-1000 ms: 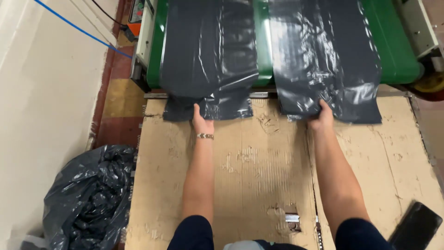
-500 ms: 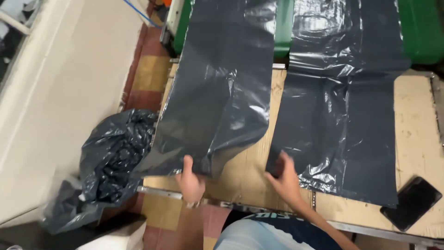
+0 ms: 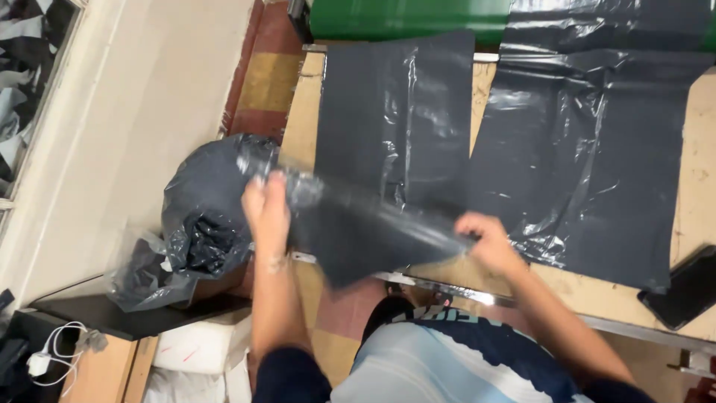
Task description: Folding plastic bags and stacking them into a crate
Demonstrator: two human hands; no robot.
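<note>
The dark grey plastic sheet (image 3: 388, 149) lies flat on the left part of the tabletop (image 3: 697, 172), and its near end is lifted off the front edge and drawn up into a loose, blurred fold stretched between the two hands. The left hand (image 3: 267, 205) is closed on the left corner of that fold, fingers curled over the film, held out past the tabletop's left edge. The right hand (image 3: 488, 242) is closed on the right corner, low and just at the front edge of the tabletop. The film between them hangs slack, with a point sagging below the metal rail (image 3: 447, 287).

To handle this well, the judgement is that both corners want an even pull so the thin film comes taut without twisting; a one-sided tug would skew the sheet against its neighbour. The grip looks best kept at the very corners, since bunched film slips and creases. The sagging middle should clear the rail rather than drag across it, as film this thin could snag or tear.

A second dark sheet (image 3: 589, 157) lies just beside the first on the right, their long edges nearly touching. A green machine (image 3: 403, 19) stands at the far end. A black phone (image 3: 682, 287) rests at the near right corner. On the left, well below the tabletop, a stuffed dark bag (image 3: 205, 216) sits on a low dark stand (image 3: 112, 313).
</note>
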